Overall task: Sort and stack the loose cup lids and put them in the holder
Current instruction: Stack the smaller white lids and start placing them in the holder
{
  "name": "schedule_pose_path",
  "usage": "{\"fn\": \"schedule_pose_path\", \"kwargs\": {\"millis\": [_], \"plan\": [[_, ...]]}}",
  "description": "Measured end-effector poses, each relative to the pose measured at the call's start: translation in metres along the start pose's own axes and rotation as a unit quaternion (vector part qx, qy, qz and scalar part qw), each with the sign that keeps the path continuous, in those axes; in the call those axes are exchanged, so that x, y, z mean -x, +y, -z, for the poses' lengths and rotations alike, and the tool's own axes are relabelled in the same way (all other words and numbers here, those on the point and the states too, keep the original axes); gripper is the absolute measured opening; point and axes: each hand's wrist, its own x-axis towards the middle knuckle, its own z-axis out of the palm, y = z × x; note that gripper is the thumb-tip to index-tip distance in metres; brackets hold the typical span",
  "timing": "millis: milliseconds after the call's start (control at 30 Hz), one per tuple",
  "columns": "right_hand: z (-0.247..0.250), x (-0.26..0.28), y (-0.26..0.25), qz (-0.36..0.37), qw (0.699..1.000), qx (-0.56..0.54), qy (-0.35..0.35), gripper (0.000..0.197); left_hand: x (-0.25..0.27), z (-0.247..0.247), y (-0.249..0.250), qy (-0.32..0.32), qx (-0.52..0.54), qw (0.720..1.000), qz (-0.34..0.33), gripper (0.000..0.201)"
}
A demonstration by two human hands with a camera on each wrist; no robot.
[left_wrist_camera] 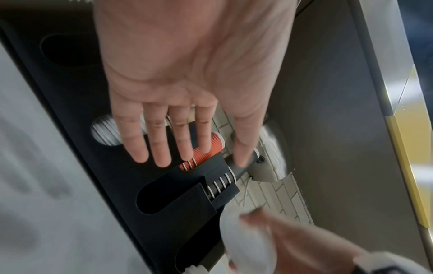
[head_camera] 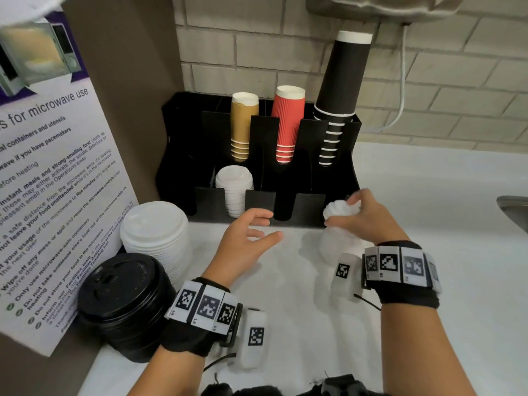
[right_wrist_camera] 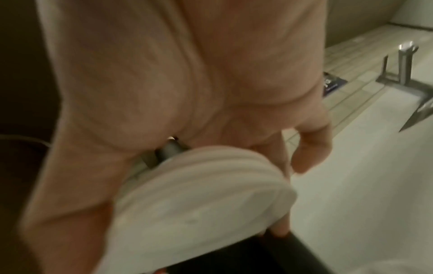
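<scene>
Pale brick tiling backs a white counter [head_camera: 428,281] where a black holder [head_camera: 183,155] stands against the wall. Its rear slots carry tan cups [head_camera: 243,127], red cups [head_camera: 285,124] and black cups [head_camera: 340,90]; one front slot holds a stack of small white lids [head_camera: 234,190]. The right hand [head_camera: 363,221] grasps a blurred stack of white lids [head_camera: 340,212] at the holder's front right corner, fingers curled round it. The left hand [head_camera: 243,241] hovers released, fingers spread, just before the holder's front edge. Near the counter's left edge stand a stack of larger white lids [head_camera: 155,232] and a stack of black lids [head_camera: 123,301], beside a microwave notice [head_camera: 51,181].
</scene>
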Motion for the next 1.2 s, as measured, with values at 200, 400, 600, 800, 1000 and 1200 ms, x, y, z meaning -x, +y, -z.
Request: {"fn": "schedule_pose_path", "kwargs": {"millis": [200, 400, 600, 800, 1000, 1200], "plan": [[-0.017, 0.028, -0.052, 0.146, 0.945, -0.191, -0.223, 0.064, 0.005, -0.011, 0.009, -0.062, 0.091, 0.992, -0.06, 0.094], [-0.027, 0.037, -0.064, 0.198, 0.923, -0.2, -0.261, 0.05, 0.005, -0.001, 0.006, -0.013, 0.148, 0.982, -0.114, 0.082], [-0.02, 0.039, -0.061, 0.216, 0.92, -0.21, -0.25, 0.054, 0.004, -0.001, 0.007, -0.002, 0.147, 0.983, -0.113, 0.084], [-0.024, 0.035, -0.062, 0.23, 0.923, -0.211, -0.224, 0.061, 0.003, -0.003, 0.007, 0.006, 0.144, 0.984, -0.101, 0.091], [-0.028, 0.029, -0.062, 0.227, 0.928, -0.201, -0.215, 0.057, 0.002, -0.001, 0.009, 0.007, 0.136, 0.985, -0.105, 0.094], [-0.021, 0.004, -0.086, 0.246, 0.941, -0.177, -0.152, 0.059, 0.0, 0.004, 0.001, 0.046, 0.094, 0.992, -0.066, 0.083]]}}
